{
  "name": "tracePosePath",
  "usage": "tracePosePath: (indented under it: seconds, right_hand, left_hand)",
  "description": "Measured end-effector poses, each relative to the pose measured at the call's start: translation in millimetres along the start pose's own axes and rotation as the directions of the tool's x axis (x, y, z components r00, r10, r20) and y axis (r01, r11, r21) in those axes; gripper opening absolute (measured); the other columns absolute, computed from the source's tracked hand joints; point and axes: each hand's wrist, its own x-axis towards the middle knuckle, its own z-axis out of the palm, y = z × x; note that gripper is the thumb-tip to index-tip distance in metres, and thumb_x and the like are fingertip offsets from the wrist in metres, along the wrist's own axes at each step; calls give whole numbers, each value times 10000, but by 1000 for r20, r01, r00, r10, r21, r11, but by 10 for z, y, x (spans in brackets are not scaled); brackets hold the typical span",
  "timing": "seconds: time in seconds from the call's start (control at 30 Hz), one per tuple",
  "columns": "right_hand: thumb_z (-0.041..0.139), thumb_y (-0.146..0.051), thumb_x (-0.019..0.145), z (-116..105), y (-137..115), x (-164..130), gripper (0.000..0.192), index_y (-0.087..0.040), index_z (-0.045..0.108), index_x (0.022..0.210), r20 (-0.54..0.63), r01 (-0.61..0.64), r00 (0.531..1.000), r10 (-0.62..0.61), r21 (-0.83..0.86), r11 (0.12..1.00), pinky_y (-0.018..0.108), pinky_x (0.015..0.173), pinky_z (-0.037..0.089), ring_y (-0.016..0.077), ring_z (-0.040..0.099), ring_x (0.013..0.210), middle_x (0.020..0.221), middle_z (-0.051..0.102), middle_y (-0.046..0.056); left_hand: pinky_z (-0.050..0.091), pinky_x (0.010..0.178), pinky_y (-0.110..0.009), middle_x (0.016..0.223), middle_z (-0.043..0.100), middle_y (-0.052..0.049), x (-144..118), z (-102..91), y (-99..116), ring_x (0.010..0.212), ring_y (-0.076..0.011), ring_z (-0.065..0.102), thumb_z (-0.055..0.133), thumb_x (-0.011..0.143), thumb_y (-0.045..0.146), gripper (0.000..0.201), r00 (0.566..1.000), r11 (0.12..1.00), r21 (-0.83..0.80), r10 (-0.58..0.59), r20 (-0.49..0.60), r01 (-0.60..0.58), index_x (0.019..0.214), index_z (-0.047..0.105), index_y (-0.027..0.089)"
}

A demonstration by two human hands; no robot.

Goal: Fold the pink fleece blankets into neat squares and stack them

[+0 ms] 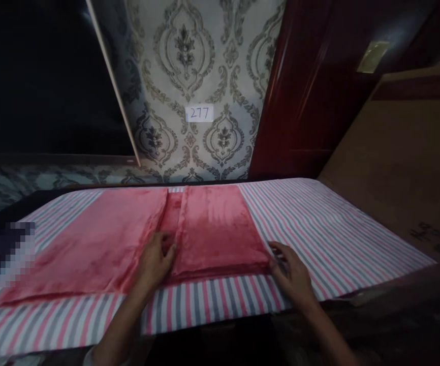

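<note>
A pinkish-red plush blanket (220, 223) lies folded into flat panels on a striped cloth. Its wide left panel (101, 239) and narrower right panel are parted by a lower strip (171, 209). My left hand (156, 259) rests at this gap, with thumb and fingers curved but apart, touching the left panel's folded edge. At the right panel's front right corner is my right hand (290, 274), its fingers bent beside the edge, a space showing between thumb and forefinger. Both hands hide small parts of the blanket's edges.
The striped cloth (319, 223) covers the table to its front edge. A large cardboard box (406, 157) stands at the right. Behind are patterned wallpaper (220, 66) with a "277" label (199, 113), a dark screen (48, 76) and a dark red panel (300, 91).
</note>
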Motion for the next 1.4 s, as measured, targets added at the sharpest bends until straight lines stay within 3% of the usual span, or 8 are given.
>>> tracePosePath:
  seconds: [0.17,0.27,0.4,0.67,0.9,1.1,1.27,1.4]
  right_hand:
    - [383,-409,983,119,-194,694,568,-153,408,1488,79,43,996,-33,-134,990,483,1150,365,278,437,1393,1489,495,161]
    - [455,-469,957,406,-313,984,708,-107,316,1550,299,79,954,7,-273,959,502,1206,246,318,221,1510,1619,286,184]
    - [480,-564,944,701,-298,976,779,-132,300,1568,510,101,853,109,-366,925,496,1206,215,333,110,1533,1656,171,167]
    - [460,-569,941,729,-193,874,744,-195,313,1567,503,79,856,119,-356,931,543,1182,239,328,151,1527,1654,193,118]
    - [347,-368,987,620,-123,1598,516,-155,560,1406,357,62,934,17,-208,976,407,1101,408,262,572,1280,1388,615,128]
    - [368,-317,988,1094,-223,2166,557,-140,418,1514,363,41,927,90,-338,940,474,1152,324,303,350,1457,1564,410,153]
    - [358,-488,1011,1473,-88,2012,599,-194,384,1533,454,92,883,120,-418,904,523,1193,196,305,224,1509,1623,302,137]
    - [323,-535,1006,1579,81,1903,622,-199,398,1525,438,110,894,91,-414,904,547,1187,192,315,233,1503,1616,316,143]
  left_hand:
    - [285,1198,-499,1544,448,-133,377,180,377,1455,-292,360,461,920,425,551,956,943,201,229,182,-264,1409,504,175]
    - [160,1225,-562,1628,262,-170,458,379,451,1525,-335,170,512,917,465,685,930,884,384,131,344,-267,1504,400,129]
    - [169,1204,-596,1644,146,-193,393,519,281,1517,-403,109,487,928,545,787,912,831,531,-71,403,-170,1553,309,102]
    - [192,1200,-579,1653,135,-175,342,469,206,1513,-413,124,512,906,562,818,907,841,524,-108,407,-135,1563,294,126]
    - [206,1195,-576,1579,364,-204,982,395,567,1490,-395,247,471,933,496,659,924,857,491,-50,379,-155,1477,437,126]
    - [196,1187,-603,1621,303,-146,1767,802,624,1508,-352,217,429,946,463,608,922,868,491,-128,366,-74,1497,413,207]
    - [189,1169,-642,1629,270,-169,1745,1044,238,1511,-374,190,317,959,542,677,939,853,521,-187,290,9,1524,368,173]
    - [175,1190,-594,1641,236,-168,1700,1139,84,1517,-364,177,270,946,613,755,935,850,523,-235,267,64,1539,333,151]
